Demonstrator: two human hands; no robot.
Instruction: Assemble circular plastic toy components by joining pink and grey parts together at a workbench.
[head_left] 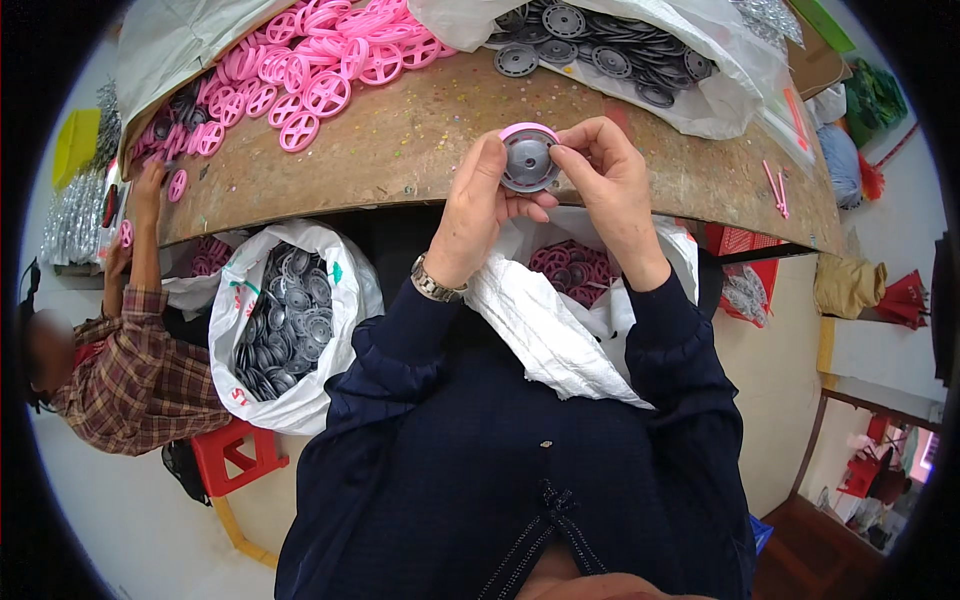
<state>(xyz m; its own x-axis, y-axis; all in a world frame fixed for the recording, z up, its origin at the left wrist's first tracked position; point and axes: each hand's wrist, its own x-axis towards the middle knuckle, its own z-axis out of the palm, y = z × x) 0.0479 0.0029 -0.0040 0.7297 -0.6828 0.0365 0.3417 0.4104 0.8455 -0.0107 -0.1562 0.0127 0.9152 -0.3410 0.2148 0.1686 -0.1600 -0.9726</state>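
Just over the table's front edge, a grey plastic disc shows its ribbed face, with a pink wheel rim along its top. My left hand closes round its left side and underside, thumb on the edge. From the right, my right hand pinches the disc with thumb and fingers. Beyond my hands lies a heap of pink spoked wheels. More grey discs spill from a white sack at the far right.
Below the table edge, a white sack of grey discs stands left, and another sack with pink wheels sits before me. A co-worker in a plaid shirt handles pink pieces at left, near a red stool. Pink sticks lie right.
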